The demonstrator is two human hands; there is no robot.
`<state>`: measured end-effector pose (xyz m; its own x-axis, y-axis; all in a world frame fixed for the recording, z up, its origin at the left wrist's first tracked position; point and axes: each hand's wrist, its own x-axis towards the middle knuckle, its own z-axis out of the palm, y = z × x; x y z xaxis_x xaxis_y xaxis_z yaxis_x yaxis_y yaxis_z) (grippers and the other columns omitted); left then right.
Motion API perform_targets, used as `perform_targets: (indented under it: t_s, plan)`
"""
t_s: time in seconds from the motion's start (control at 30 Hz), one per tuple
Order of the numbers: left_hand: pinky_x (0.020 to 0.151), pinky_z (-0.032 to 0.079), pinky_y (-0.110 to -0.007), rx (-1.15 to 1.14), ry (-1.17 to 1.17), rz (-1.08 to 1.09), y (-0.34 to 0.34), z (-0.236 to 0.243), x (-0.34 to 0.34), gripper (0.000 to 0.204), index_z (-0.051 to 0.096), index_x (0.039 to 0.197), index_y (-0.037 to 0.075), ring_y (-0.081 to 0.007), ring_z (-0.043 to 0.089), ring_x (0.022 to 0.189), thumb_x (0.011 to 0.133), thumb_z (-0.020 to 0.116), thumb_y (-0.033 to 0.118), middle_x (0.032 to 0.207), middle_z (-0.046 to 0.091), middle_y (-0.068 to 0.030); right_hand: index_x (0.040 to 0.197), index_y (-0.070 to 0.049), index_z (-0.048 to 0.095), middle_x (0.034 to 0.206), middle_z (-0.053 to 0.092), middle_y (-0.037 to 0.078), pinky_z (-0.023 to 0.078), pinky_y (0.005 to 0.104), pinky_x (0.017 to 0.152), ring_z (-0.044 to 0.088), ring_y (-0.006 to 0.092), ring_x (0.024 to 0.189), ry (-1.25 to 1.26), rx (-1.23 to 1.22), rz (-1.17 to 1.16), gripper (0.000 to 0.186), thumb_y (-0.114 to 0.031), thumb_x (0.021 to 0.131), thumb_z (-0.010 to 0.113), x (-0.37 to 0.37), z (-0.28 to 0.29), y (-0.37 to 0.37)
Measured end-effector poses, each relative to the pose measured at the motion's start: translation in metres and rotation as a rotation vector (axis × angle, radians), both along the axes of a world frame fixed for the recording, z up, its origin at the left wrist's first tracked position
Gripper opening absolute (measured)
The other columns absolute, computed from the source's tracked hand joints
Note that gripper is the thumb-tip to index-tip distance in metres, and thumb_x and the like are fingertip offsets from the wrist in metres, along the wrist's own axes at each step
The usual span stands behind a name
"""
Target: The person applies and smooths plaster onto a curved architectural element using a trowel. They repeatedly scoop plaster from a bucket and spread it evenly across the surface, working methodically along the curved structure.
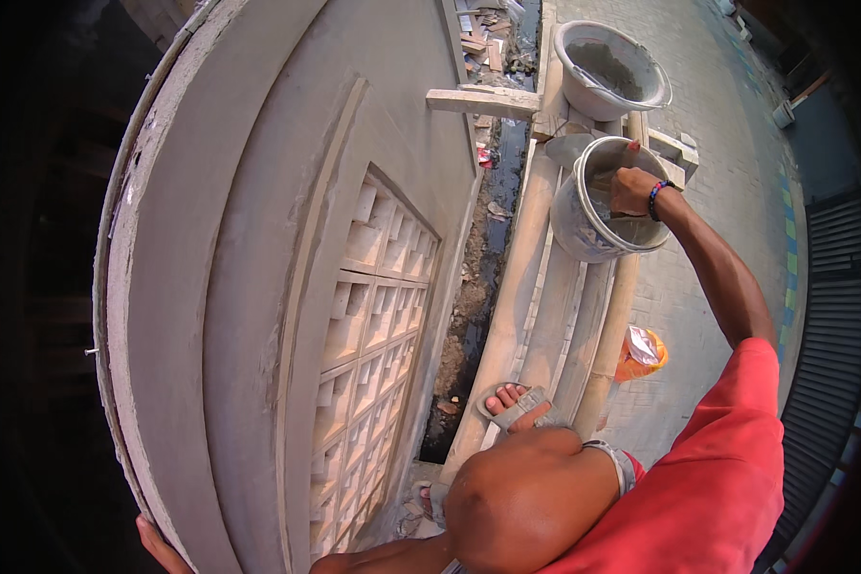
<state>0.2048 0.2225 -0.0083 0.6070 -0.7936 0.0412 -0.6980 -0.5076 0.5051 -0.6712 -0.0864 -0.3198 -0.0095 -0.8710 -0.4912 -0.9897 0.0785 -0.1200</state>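
Note:
My right hand (636, 191) reaches down into a pale, mortar-stained bucket (593, 230). Its fingers are closed round a tool of which only a reddish handle end (632, 146) shows; the rest is hidden in the bucket and behind the hand. At the lower left, my left hand (163, 545) lies against the edge of the grey plastered wall (249, 191), fingers stretched out and only partly in view. Bare openwork vent blocks (378, 287) fill a framed opening in that wall.
Bamboo poles (517, 277) form a narrow scaffold under my sandaled foot (521, 404). A wide basin of grey mortar (610, 72) stands beyond the bucket. A wooden crosspiece (483, 102) juts toward the wall. Below run a dark ditch (497, 230) and a paved lane (708, 143) with an orange bag (641, 352).

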Motion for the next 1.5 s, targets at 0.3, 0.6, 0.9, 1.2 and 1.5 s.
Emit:
perform_targets:
  t_s: [0.3, 0.6, 0.9, 1.2, 1.5]
  plan:
    - [0.092, 0.037, -0.03, -0.058, -0.232, -0.029, -0.005, 0.009, -0.049, 0.048, 0.057, 0.102, 0.002, -0.0148, 0.045, 0.091, 0.107, 0.04, 0.046, 0.094, 0.053, -0.0043, 0.084, 0.005, 0.07, 0.077, 0.067, 0.017, 0.052, 0.0387, 0.071, 0.07, 0.0277, 0.078, -0.245, -0.313, 0.064, 0.021, -0.012, 0.074, 0.063, -0.069, -0.032, 0.001]
    - [0.087, 0.036, -0.03, -0.062, -0.22, 0.016, -0.007, 0.007, -0.046, 0.049, 0.056, 0.095, 0.005, -0.0124, 0.042, 0.087, 0.105, 0.044, 0.051, 0.089, 0.048, -0.0019, 0.138, 0.001, 0.052, 0.133, 0.058, 0.01, 0.045, 0.0346, 0.105, 0.057, 0.0209, 0.123, -1.444, -0.153, -0.388, 0.05, -0.031, 0.101, 0.057, -0.041, 0.061, 0.064]
    - [0.088, 0.034, -0.034, -0.101, -0.202, 0.029, -0.007, 0.001, -0.042, 0.054, 0.057, 0.093, 0.009, -0.0147, 0.044, 0.087, 0.102, 0.044, 0.06, 0.087, 0.05, -0.0041, 0.132, -0.001, 0.051, 0.116, 0.066, 0.009, 0.057, 0.0358, 0.087, 0.068, 0.0211, 0.1, -1.96, 0.494, -0.31, 0.058, -0.021, 0.086, 0.08, 0.314, 0.025, 0.123]
    - [0.092, 0.036, -0.038, -0.101, -0.237, 0.051, -0.009, -0.001, -0.05, 0.057, 0.061, 0.098, 0.007, -0.0185, 0.049, 0.091, 0.101, 0.044, 0.061, 0.091, 0.057, -0.0079, 0.127, 0.0, 0.056, 0.096, 0.058, 0.014, 0.05, 0.0359, 0.071, 0.06, 0.0252, 0.08, -1.345, -0.652, 0.573, 0.049, 0.0, 0.081, 0.073, 0.499, 0.011, 0.153]
    - [0.093, 0.038, -0.037, -0.06, -0.285, 0.044, -0.008, 0.002, -0.055, 0.059, 0.06, 0.1, 0.006, -0.0194, 0.051, 0.093, 0.1, 0.043, 0.063, 0.095, 0.059, -0.0087, 0.125, 0.0, 0.059, 0.088, 0.054, 0.016, 0.049, 0.0407, 0.068, 0.057, 0.0317, 0.076, -1.198, -0.753, 0.571, 0.049, 0.002, 0.078, 0.073, 0.525, -0.029, 0.164]
